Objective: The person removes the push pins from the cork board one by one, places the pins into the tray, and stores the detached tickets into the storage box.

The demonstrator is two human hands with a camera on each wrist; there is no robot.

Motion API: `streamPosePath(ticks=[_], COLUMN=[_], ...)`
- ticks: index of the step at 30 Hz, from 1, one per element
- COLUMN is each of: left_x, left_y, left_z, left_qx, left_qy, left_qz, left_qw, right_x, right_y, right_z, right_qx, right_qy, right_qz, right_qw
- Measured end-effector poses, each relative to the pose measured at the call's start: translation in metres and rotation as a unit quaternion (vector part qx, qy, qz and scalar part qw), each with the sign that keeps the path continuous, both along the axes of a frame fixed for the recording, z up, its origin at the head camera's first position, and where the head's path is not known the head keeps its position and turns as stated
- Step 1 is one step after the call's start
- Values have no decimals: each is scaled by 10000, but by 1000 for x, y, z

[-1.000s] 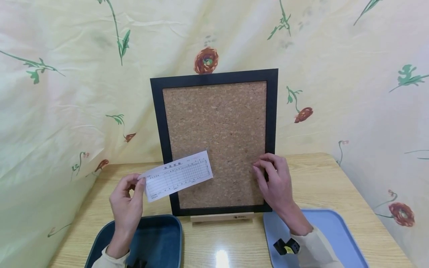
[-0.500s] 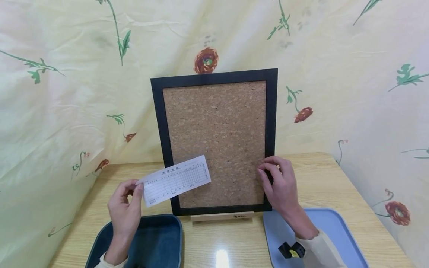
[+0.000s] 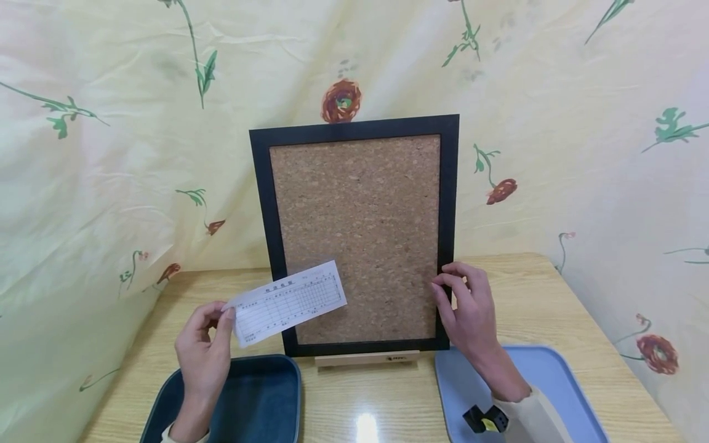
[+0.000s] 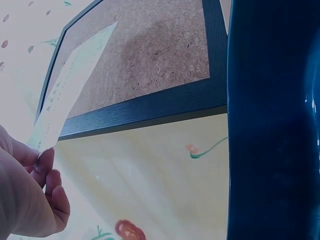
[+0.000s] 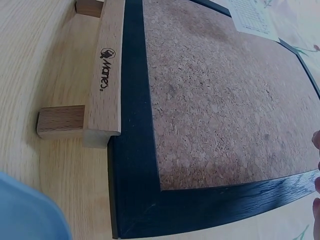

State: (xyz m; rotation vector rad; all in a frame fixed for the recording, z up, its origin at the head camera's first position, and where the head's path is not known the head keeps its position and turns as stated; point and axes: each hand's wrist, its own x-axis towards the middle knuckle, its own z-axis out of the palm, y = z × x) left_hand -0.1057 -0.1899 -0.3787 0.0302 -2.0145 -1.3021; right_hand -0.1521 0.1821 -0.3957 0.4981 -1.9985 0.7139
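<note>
My left hand (image 3: 205, 351) pinches the left end of a white printed form slip (image 3: 289, 303) between thumb and fingers. The slip tilts up to the right and overlaps the lower left of a cork board (image 3: 360, 215) with a black frame. In the left wrist view the slip (image 4: 75, 80) rises from the fingertips in front of the cork. My right hand (image 3: 468, 307) hovers by the board's lower right frame, fingers loosely bent, with nothing visible at the tips. Only its fingertips (image 5: 316, 185) show at the edge of the right wrist view.
The board stands on a wooden base (image 3: 367, 359) on a light wood table (image 3: 360, 394). A dark blue tray (image 3: 260, 394) lies under the left forearm, a light blue tray (image 3: 545, 375) under the right. A floral cloth (image 3: 554, 123) hangs behind.
My left hand has lowered slightly and drawn left, taking the slip with it. The right hand has shifted right and a little down, from over the cork to the frame.
</note>
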Motion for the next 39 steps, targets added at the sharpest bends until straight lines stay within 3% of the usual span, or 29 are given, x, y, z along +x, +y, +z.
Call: streamPosePath(ticks=[14, 39], left_x=[4, 13], left_y=[0, -8], left_z=[-1, -7], left_qx=[103, 113], left_qy=[-277, -477], left_qz=[173, 304], left_qw=[9994, 9983], right_x=[2, 11], right_y=[7, 13], right_z=[-4, -13], right_qx=[127, 192], right_qy=[245, 151], right_qz=[-70, -152], right_qw=[9996, 9996])
